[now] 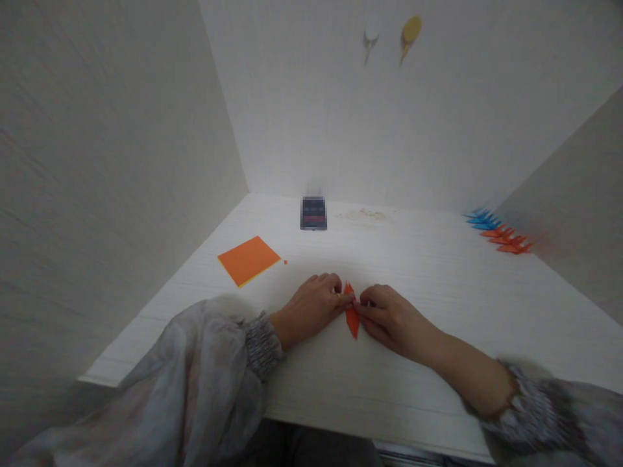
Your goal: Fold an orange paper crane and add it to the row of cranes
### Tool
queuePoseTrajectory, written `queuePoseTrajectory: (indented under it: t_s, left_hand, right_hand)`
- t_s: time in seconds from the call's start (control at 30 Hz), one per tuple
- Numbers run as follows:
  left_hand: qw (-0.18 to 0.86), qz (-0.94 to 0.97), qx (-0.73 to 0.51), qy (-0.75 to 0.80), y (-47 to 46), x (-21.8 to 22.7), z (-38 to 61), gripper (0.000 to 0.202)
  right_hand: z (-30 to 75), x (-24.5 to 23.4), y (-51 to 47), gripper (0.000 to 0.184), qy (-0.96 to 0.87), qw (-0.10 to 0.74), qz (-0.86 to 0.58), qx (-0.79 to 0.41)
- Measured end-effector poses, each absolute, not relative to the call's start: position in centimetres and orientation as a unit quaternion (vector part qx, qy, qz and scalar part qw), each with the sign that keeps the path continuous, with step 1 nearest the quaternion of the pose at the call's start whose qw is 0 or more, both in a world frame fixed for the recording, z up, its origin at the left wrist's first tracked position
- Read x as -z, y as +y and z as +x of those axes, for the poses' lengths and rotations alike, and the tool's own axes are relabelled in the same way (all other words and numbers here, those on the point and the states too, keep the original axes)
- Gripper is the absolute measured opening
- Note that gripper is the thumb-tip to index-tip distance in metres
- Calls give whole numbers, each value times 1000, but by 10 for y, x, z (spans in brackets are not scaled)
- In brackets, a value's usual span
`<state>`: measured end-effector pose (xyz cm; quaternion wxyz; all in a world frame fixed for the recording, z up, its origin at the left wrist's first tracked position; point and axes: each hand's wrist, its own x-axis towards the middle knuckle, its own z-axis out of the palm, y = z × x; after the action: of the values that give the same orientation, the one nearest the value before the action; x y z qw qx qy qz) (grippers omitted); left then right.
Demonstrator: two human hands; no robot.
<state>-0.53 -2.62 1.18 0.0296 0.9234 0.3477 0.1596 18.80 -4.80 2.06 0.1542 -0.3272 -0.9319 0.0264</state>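
A slim piece of folded orange paper [352, 323], pointed at its near end and split into tips at its far end, is between my two hands. My left hand [316, 301] pinches it from the left, with the thumb laid across its middle. From the right, my right hand [392, 318] closes thumb and fingertips on its edge. Part of the paper is covered by my fingers. A stack of square orange paper [249, 261] with a yellow edge lies to the left, beyond my left hand.
The white table [311, 395] meets walls at the back and both sides. A dark, blurred box [313, 214] stands near the back wall. Blue folded papers [483, 219] and orange folded papers [507, 240] line the right side. A yellow hook [411, 30] and a white hook [372, 31] are on the wall.
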Motion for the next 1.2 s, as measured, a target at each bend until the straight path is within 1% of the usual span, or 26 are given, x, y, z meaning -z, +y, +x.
queuePoseTrajectory:
  t_s: [0.17, 0.6, 0.77, 1.0, 1.2]
  left_hand:
    - [11, 926, -153, 344, -28, -15, -5, 36]
    - [5, 921, -114, 373, -25, -17, -5, 39]
    - [2, 922, -114, 371, -26, -17, -4, 39]
    - [0, 923, -115, 367, -25, -17, -3, 39]
    - [3, 924, -114, 365, -25, -18, -3, 39]
  right_hand:
    - [190, -26, -48, 22, -940, 133, -312, -43]
    - [187, -28, -42, 22, -959, 87, -270, -31]
    - [191, -24, -38, 24, -961, 101, -256, -38]
    - [199, -25, -37, 24, -936, 172, -280, -125]
    - [196, -26, -38, 24, -929, 153, -319, -108]
